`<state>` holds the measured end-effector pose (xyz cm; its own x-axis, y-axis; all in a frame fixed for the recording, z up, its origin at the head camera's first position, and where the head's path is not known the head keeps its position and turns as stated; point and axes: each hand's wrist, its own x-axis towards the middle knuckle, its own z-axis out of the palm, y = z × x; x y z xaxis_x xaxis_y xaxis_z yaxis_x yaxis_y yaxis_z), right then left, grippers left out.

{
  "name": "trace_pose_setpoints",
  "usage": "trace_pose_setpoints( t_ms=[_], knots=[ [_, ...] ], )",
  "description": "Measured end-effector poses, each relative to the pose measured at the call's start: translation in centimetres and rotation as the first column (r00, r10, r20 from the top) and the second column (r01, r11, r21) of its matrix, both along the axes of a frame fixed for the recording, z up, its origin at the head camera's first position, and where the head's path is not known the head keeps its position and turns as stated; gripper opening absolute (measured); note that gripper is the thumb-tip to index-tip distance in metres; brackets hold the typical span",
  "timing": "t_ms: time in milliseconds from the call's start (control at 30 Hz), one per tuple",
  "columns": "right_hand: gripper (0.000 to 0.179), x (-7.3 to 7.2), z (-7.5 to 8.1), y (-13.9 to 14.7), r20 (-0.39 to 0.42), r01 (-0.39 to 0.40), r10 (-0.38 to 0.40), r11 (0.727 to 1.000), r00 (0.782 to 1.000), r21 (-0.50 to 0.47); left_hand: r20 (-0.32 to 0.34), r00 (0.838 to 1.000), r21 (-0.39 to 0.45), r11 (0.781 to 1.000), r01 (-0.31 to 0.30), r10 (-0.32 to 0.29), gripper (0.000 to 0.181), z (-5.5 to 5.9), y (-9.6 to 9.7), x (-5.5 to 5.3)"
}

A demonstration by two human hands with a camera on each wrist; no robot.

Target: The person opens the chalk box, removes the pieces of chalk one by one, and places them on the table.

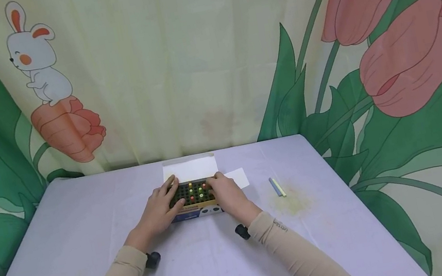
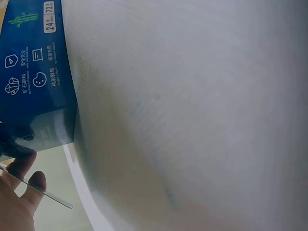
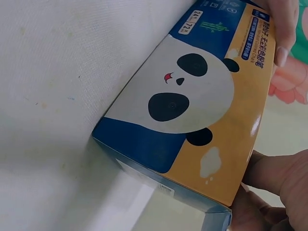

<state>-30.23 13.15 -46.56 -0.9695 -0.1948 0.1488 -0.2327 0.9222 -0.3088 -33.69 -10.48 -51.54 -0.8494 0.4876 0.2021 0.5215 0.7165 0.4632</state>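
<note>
A chalk box (image 3: 159, 139) with a panda on its front stands on the table, top open. In the head view, its dark holed insert (image 1: 185, 193) carries several chalk sticks with red, yellow and green tips. My left hand (image 1: 158, 211) holds the box's left end, thumb at the front edge and fingers reaching to the back. At the right end, my right hand (image 1: 229, 196) bends over the insert. The right wrist view has its thumb (image 3: 274, 171) at the top edge with fingers curled beside it; I cannot tell what is between them.
A white lid flap (image 1: 190, 169) stands up behind the box, and a white side flap (image 1: 238, 178) sticks out at the right. Further right lie a blue chalk stick (image 1: 275, 187) and a yellow one (image 1: 279, 187), next to a yellowish stain (image 1: 296, 201) on the tablecloth.
</note>
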Motion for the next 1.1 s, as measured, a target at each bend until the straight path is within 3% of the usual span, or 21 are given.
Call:
trace_pose_setpoints(
  t_ms=[400,1100],
  knots=[
    [0.014,-0.03,0.0,-0.07,0.004,-0.006,0.006,1.0,1.0,0.001,-0.015,1.0,-0.002,1.0,-0.001,0.001,0.072,-0.07,0.03,-0.09],
    [0.017,-0.04,0.11,-0.1,-0.001,0.008,-0.008,1.0,1.0,0.009,0.022,1.0,-0.001,1.0,-0.002,0.002,0.074,-0.09,0.01,-0.08]
  ],
)
